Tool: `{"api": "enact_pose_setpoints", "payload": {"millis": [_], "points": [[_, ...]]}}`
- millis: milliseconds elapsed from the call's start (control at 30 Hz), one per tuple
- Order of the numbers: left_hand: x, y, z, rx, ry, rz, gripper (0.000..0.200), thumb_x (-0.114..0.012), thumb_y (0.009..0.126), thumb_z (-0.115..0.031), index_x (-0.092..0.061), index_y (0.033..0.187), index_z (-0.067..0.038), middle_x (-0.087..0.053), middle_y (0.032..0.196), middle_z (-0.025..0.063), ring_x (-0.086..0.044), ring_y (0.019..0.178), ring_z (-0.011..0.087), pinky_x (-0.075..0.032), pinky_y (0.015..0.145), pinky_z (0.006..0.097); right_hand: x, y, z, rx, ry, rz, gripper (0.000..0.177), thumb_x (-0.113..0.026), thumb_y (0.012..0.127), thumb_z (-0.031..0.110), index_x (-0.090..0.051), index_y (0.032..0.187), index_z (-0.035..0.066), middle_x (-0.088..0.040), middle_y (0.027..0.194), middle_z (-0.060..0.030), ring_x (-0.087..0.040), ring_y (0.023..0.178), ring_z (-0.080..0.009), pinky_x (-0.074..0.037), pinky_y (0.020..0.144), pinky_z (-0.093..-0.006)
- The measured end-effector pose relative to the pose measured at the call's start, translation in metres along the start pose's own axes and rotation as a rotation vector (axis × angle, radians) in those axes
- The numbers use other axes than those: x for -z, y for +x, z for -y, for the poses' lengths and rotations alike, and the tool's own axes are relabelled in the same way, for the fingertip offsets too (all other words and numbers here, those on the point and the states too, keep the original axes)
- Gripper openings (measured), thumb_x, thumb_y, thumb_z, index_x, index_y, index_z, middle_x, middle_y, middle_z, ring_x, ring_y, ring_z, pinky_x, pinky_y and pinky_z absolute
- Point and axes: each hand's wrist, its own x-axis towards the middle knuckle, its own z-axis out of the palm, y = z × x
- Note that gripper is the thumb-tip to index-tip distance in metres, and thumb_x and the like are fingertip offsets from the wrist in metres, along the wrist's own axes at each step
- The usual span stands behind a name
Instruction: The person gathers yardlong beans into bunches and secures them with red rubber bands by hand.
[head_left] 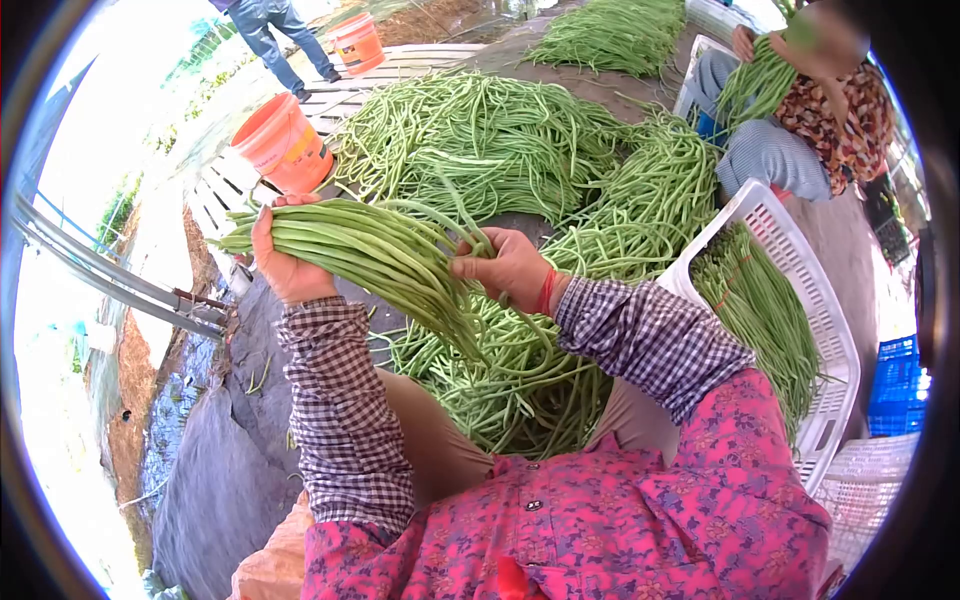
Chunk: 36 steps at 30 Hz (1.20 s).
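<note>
A thick bundle of long green beans [365, 250] lies across my left hand [290, 250], whose fingers wrap round its left end. At the bundle's right end, my right hand [505, 268] pinches a few long beans, one of them curving up in a loop. Below and beyond my hands, a loose heap of long beans [500, 375] spreads between my knees. Another big heap of beans [490, 140] rises just past the bundle. The fingertips of my left hand are partly hidden behind the beans.
To my right stands a white plastic crate [840, 360] with neatly laid bean bundles [760, 320]. An orange bucket [285, 145] and a second orange bucket [357, 45] are at the upper left, near a standing person [270, 35]. A seated person [800, 120] at the upper right holds beans. A blue crate [897, 385] sits far right.
</note>
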Motion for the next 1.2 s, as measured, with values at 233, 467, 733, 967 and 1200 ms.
{"api": "enact_pose_setpoints", "payload": {"millis": [233,467,733,967,1200], "points": [[-0.003,-0.007,-0.004,-0.023,0.052,0.045,0.015,-0.060,0.082,-0.014,-0.054,0.083,-0.001,-0.058,0.082,0.0087,-0.053,0.082,0.0193,-0.043,0.086,0.0346,0.010,0.004,0.022,-0.122,0.407,0.075,0.011,-0.058,0.091,0.017,-0.056,0.086,0.007,-0.051,0.068,0.0015,-0.035,0.046,-0.0035,-0.027,0.040,-0.0194],[0.005,-0.004,-0.006,0.005,0.083,0.049,0.013,-0.061,0.079,-0.013,-0.054,0.083,-0.002,-0.057,0.083,0.0086,-0.053,0.084,0.0199,-0.044,0.086,0.0369,0.033,-0.009,0.041,-0.134,0.268,0.595,0.013,-0.065,0.083,0.015,-0.055,0.081,0.008,-0.044,0.059,0.0044,-0.031,0.042,-0.0043,-0.022,0.036,-0.0217],[0.005,-0.008,-0.012,-0.088,0.123,-0.022,0.011,-0.060,0.079,-0.012,-0.055,0.082,-0.002,-0.059,0.078,0.0069,-0.056,0.081,0.0209,-0.044,0.087,0.0381,0.053,-0.017,0.050,-0.002,0.418,0.525,0.027,-0.065,0.085,0.031,-0.056,0.079,0.006,-0.048,0.060,0.0032,-0.035,0.046,-0.0051,-0.030,0.041,-0.0216],[-0.020,-0.015,0.024,-0.008,0.244,0.059,0.010,-0.058,0.084,-0.015,-0.055,0.084,-0.005,-0.057,0.080,0.0043,-0.056,0.081,0.0188,-0.045,0.086,0.0392,0.000,-0.013,0.044,-0.070,0.353,0.411,0.021,-0.062,0.089,0.025,-0.062,0.089,0.004,-0.057,0.074,0.0003,-0.044,0.054,-0.0062,-0.037,0.048,-0.0233],[-0.039,-0.027,0.053,0.078,0.320,0.062,0.012,-0.060,0.084,-0.011,-0.052,0.091,-0.006,-0.056,0.081,0.0050,-0.056,0.080,0.0199,-0.047,0.083,0.0404,-0.025,0.002,0.019,0.177,0.074,0.043,0.030,-0.076,0.075,0.006,-0.060,0.100,0.003,-0.062,0.082,-0.0013,-0.057,0.068,-0.0081,-0.048,0.060,-0.0233]]}}
